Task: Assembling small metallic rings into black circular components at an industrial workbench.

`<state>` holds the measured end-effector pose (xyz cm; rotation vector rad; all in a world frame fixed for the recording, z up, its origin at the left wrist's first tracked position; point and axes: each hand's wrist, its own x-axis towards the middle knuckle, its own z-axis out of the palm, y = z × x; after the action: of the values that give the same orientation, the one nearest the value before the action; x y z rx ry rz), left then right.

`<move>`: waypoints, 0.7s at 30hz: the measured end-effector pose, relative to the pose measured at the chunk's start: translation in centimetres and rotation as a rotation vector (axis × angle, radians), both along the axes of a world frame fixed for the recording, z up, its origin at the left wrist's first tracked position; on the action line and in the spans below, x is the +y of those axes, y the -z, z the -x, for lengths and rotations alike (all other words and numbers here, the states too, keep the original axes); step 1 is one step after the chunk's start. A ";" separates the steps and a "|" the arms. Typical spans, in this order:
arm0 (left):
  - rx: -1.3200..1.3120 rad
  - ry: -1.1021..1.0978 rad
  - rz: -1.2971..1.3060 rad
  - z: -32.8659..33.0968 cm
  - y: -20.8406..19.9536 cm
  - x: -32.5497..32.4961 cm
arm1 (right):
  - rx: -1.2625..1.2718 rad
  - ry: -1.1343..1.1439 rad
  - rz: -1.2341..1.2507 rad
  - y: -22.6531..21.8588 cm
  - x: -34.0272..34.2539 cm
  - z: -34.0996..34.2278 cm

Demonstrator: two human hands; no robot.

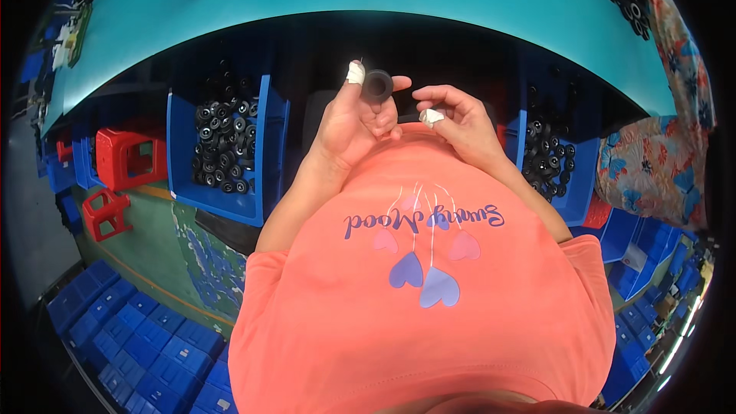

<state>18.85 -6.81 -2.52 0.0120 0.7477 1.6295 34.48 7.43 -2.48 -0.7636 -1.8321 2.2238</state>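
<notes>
Left hand pinches a black round part; that white thumb wrap could lose grip and drop it. Right hand is half-curled, can't tell if it's holding anything.

Upper-body clothing and thumb coverings, worn unit.
Garment: T-shirt, coral, short-sleeved; left sleeve and right sleeve end above the forearms. Front marking: one line of dark purple script lettering, inverted as viewed, with a heart print in pink, violet-blue and lavender, hearts attached to thin white lines; the largest hearts lie on the neck side of the lettering. Coverings: white wrap on the thumb of the left hand; matching white wrap on the thumb of the right hand.
</notes>
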 end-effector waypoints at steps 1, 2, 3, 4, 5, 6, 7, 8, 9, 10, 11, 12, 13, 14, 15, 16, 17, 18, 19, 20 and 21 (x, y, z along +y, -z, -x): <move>-0.036 -0.009 -0.009 0.2 0.3 -0.1 | -0.030 -0.030 -0.005 0.0 -0.1 0.3; -0.073 -0.018 -0.018 0.4 0.6 -0.2 | -0.059 -0.059 -0.009 -0.1 -0.1 0.6; -0.087 -0.025 -0.016 0.6 0.8 -0.2 | -0.087 -0.084 -0.017 0.0 0.0 0.9; -0.102 -0.032 -0.014 0.7 0.9 -0.1 | -0.093 -0.096 -0.021 0.2 0.0 1.0; -0.117 -0.039 -0.011 0.8 1.1 -0.1 | -0.098 -0.107 -0.024 0.5 0.1 1.0; -0.106 -0.041 -0.009 1.0 1.1 -0.1 | -0.100 -0.117 -0.027 0.7 0.1 1.1; -0.096 -0.044 -0.007 1.1 1.0 0.0 | -0.101 -0.110 -0.029 0.6 0.1 1.2; -0.085 -0.046 -0.005 1.3 0.9 0.0 | -0.102 -0.102 -0.031 0.4 0.1 1.4; -0.069 -0.050 0.026 1.3 0.6 0.1 | -0.101 -0.093 -0.032 0.3 0.0 1.5; -0.054 -0.054 0.058 1.2 0.0 0.2 | -0.070 -0.076 -0.057 0.4 0.0 1.6; -0.039 -0.057 0.089 1.2 -0.2 0.2 | -0.040 -0.060 -0.082 0.4 -0.1 1.6; -0.027 -0.051 0.089 1.1 -0.2 0.3 | -0.011 -0.040 -0.106 0.5 -0.2 1.6; -0.015 -0.045 0.089 1.1 -0.1 0.3 | 0.019 -0.013 -0.160 0.3 -0.2 1.7; -0.003 -0.039 0.089 1.0 0.1 0.3 | 0.047 0.014 -0.215 -0.1 -0.1 2.0; 0.008 -0.024 0.096 0.9 0.3 0.3 | 0.074 0.041 -0.270 -0.5 0.0 2.2; 0.019 -0.008 0.103 0.8 0.5 0.3 | 0.071 0.030 -0.316 -0.6 0.2 2.4; 0.030 0.007 0.110 0.7 0.8 0.3 | 0.089 0.015 -0.393 -1.0 0.2 2.6; 0.026 0.025 0.106 0.6 1.0 0.3 | 0.107 -0.003 -0.470 -1.5 0.1 2.9; 0.022 0.042 0.102 0.4 1.3 0.2 | 0.125 -0.021 -0.547 -1.5 0.1 3.0; 0.019 0.060 0.098 0.2 1.5 0.2 | 0.076 -0.087 -0.576 -1.2 0.3 2.9; 0.044 0.068 0.146 0.0 1.3 0.2 | 0.057 -0.104 -0.554 -0.9 0.2 2.8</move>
<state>18.88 -6.60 -3.82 -0.0309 0.8901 1.5108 31.63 7.68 -1.60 -0.4979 -2.3368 1.6247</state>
